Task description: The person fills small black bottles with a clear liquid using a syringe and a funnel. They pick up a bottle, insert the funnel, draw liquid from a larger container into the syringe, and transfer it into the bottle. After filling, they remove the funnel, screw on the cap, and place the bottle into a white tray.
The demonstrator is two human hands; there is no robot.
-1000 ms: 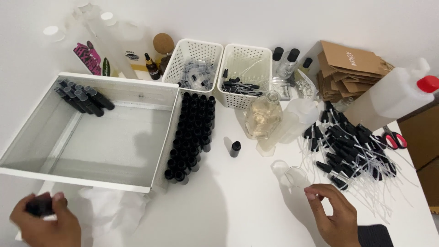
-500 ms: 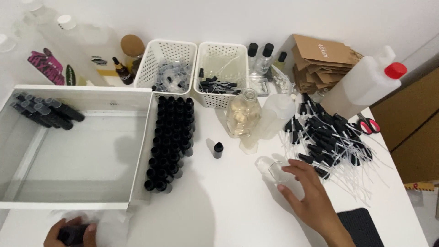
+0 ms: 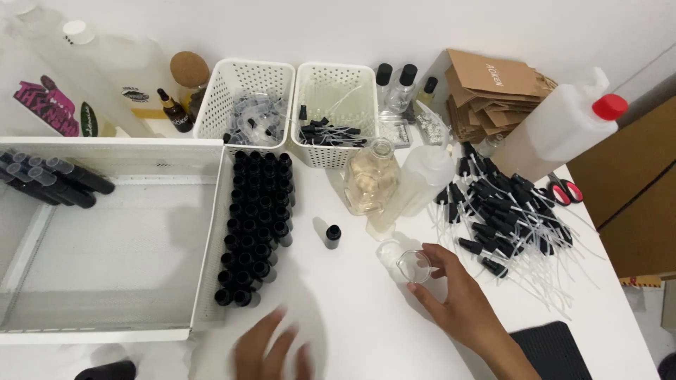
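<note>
My right hand [image 3: 461,299] reaches in from the lower right, thumb and fingers closed around a small clear glass cup [image 3: 414,266] standing on the white table [image 3: 352,309]. My left hand [image 3: 271,352] is blurred at the bottom edge, fingers spread and holding nothing, just below a block of small black bottles [image 3: 257,225]. A single black bottle [image 3: 332,236] stands apart between the block and the cup. A dark object [image 3: 105,369] lies at the bottom left edge.
A big white tray [image 3: 105,239] with several capped tubes fills the left. Two white baskets [image 3: 331,112] stand behind. A glass bottle of pale liquid [image 3: 370,179], a squeeze bottle [image 3: 417,186], a heap of black pump tops [image 3: 514,218], scissors [image 3: 567,191] and a red-capped jug [image 3: 563,127] crowd the right.
My left hand has left the lower left corner, let go of the dark object and swung to the bottom centre. My right hand moved left and closed on the clear cup.
</note>
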